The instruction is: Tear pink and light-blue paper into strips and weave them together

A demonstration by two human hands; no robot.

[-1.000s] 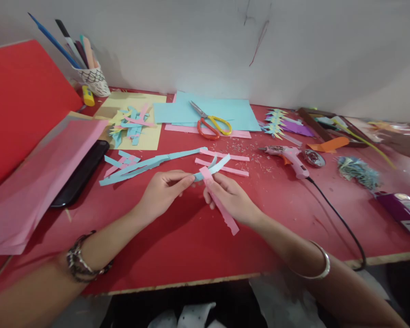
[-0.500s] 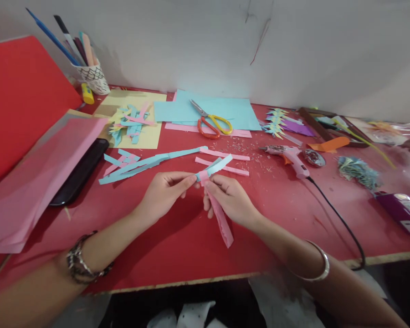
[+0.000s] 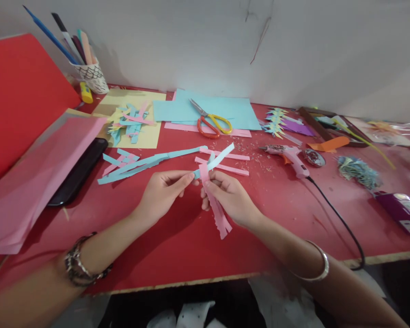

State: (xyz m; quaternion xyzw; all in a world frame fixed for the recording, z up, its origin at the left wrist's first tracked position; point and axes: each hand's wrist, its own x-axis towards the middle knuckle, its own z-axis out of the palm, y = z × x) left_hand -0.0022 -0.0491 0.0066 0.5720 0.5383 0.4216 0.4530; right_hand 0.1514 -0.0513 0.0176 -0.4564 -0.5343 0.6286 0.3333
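Between thumb and fingers, my left hand (image 3: 169,189) pinches the lower left end of a light blue paper strip (image 3: 220,158). A pink paper strip (image 3: 217,212) crosses over the blue one and hangs down toward the table edge. My right hand (image 3: 230,193) is closed on the pink strip just below the crossing, its thumb on top. Both hands are held above the table, with their fingertips close together. Behind them lie more pink strips (image 3: 234,155) and long blue strips (image 3: 146,166). My right fingers are partly hidden by the pink strip.
Scissors (image 3: 210,123) rest on blue sheets (image 3: 239,109) at the back. To the right is a glue gun (image 3: 290,157) with a black cord. Pink sheets (image 3: 44,168) overlap a black case (image 3: 78,173) at left. A pen cup (image 3: 93,77) stands by the wall.
The pink strip, earlier wrapped across the blue strip, now lies over it with its upper end raised. Its hanging part has split into two tails. The blue strip's free end has tilted upward.
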